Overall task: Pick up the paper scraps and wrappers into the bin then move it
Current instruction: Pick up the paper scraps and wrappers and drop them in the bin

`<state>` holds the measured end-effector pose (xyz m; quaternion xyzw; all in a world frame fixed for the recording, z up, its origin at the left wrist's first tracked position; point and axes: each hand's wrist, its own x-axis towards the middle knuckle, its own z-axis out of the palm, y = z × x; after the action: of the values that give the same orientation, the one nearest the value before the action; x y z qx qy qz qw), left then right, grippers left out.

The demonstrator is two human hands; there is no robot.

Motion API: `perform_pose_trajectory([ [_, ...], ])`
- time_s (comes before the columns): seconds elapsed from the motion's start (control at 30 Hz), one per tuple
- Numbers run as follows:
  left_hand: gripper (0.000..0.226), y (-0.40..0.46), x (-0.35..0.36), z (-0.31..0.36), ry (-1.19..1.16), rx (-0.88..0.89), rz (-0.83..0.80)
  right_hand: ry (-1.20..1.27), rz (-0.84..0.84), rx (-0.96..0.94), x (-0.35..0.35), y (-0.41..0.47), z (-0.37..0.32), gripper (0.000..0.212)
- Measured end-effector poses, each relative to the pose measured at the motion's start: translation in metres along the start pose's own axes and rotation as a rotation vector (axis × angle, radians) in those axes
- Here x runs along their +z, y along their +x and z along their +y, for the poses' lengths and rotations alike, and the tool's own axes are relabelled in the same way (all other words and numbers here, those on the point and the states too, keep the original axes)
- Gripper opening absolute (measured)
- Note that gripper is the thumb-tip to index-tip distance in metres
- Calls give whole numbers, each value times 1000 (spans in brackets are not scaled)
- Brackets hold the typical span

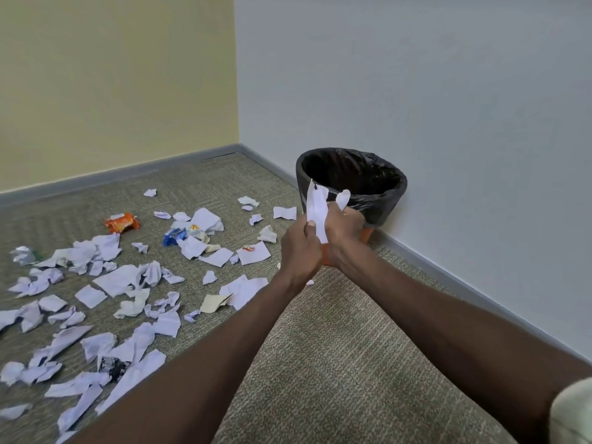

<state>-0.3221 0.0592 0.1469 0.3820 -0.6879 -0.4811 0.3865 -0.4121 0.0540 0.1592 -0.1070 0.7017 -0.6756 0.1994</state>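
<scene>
Both hands raised before the bin (351, 184), left hand (301, 248) and right hand (344, 233) each with grip curled round white paper (317, 208), bin in corner by the wall, scraps (128, 280) and orange wrapper (122, 223) strewn over carpet (336, 363) at left

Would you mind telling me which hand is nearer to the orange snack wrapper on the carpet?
Left. The left hand is the closer one, though well to the right of the orange snack wrapper; the right hand sits beyond it, beside the bin.
</scene>
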Motion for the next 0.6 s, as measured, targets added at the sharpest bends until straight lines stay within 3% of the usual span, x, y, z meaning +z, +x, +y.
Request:
perform_pose_trajectory([
  [0.23,19,21,-4,20,-114,19,95,56,50,-48,6,12,-29,17],
  [0.6,35,73,29,72,-38,86,-20,134,100,15,2,70,-81,25],
])
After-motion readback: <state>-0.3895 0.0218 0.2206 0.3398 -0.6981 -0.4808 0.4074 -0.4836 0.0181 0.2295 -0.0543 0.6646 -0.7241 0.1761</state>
